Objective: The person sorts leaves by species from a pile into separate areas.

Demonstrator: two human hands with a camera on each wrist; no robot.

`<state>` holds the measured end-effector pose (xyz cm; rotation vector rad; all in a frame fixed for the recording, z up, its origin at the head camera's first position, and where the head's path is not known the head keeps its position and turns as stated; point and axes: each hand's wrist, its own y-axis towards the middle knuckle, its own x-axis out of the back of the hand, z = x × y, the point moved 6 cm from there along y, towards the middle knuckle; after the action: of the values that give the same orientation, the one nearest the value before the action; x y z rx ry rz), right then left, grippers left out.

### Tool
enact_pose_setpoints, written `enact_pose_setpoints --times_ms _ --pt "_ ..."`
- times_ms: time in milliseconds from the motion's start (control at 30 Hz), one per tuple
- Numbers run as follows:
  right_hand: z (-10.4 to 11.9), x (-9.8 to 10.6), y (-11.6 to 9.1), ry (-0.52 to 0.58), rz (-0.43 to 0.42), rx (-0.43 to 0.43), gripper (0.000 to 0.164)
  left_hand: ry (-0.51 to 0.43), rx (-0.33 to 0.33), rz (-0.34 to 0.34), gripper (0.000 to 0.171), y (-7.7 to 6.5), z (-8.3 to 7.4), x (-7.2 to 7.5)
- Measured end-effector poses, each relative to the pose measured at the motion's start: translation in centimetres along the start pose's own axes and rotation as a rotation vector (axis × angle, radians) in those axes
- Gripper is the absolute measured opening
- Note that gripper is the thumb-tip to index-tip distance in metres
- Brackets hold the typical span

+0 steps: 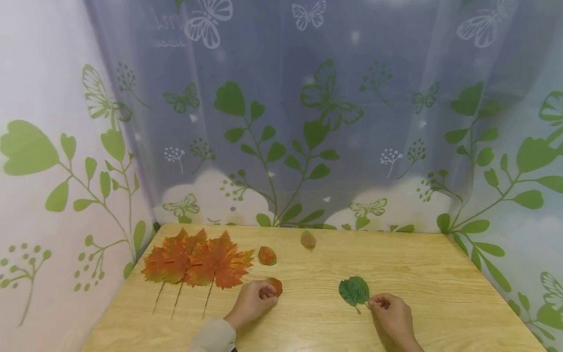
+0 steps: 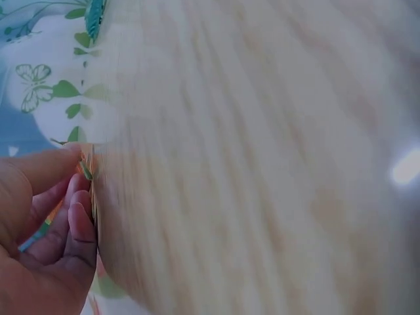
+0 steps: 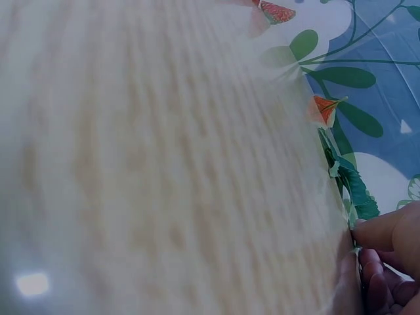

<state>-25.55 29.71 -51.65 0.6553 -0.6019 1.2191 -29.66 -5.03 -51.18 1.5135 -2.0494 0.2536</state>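
My left hand (image 1: pixel 254 302) is low over the table, thumb and index finger pinching a small red-orange leaf (image 1: pixel 276 285). Part of that leaf is hidden behind the fingers; in the left wrist view a sliver of orange and green shows at the fingertips. To the right, a broad green leaf (image 1: pixel 354 291) with a toothed edge lies with its short stem toward me. Thumb and forefinger of my right hand (image 1: pixel 394 317) pinch it at its lower right edge. The right wrist view shows the green leaf (image 3: pixel 355 187) edge-on, just beyond the thumb.
Large orange maple leaves (image 1: pixel 220 259) with thin dark stems overlap at the table's left. A speckled red-orange leaf (image 1: pixel 267 255) lies beside them, and a brownish leaf (image 1: pixel 308 240) sits near the back edge. Printed curtains (image 1: pixel 272 195) surround the wooden table (image 1: pixel 316 322).
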Motion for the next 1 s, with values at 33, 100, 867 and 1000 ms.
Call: enact_pose_setpoints --times_ms 33,100,867,1000 --pt "0.01 0.0 0.0 0.001 0.001 0.0 0.012 0.0 0.003 -0.001 0.009 -0.08 0.04 0.09" --pt "0.03 0.0 0.0 0.003 0.002 0.001 0.012 0.009 0.01 -0.008 0.01 -0.24 0.04 0.28" --pt "-0.13 -0.01 0.09 -0.004 0.0 0.005 0.011 0.075 -0.002 -0.085 0.007 -0.45 -0.14 0.7" --pt "-0.31 0.25 -0.07 0.013 0.017 -0.023 0.014 0.067 -0.005 -0.084 0.007 -0.52 -0.13 0.67"
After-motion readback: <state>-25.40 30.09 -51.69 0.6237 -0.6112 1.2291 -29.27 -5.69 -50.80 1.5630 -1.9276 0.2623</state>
